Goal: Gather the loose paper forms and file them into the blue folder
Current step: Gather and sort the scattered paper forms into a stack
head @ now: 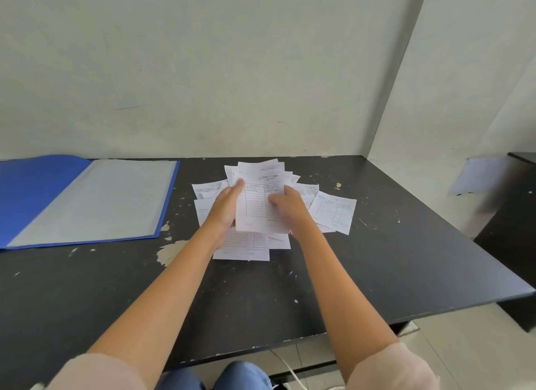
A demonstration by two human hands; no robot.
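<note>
Left hand (227, 204): it holds the left edge of a small bundle of forms (262, 198), thumb on the front, the other fingers hidden behind the paper.
Right hand (285, 205): it closes on the right edge of the same bundle, fingers curled over the front sheet.
Reason of this hold: I judge that two hands on opposite edges keep the sheets square while more are added.
Bundle: lifted and tilted toward the camera, above the pile; several sheets fan out at its top, the exact number I cannot tell.
Loose forms (335, 212): they lie flat and overlapping on the black table (406, 244), under and around the hands; about six or seven show, some are covered.
Blue folder (87, 201): one, open flat at the left, well apart from the pile, clear sleeve upward, probably ready to receive the sheets.
Progress: gathering is only partly done; nothing is seen filed.
</note>
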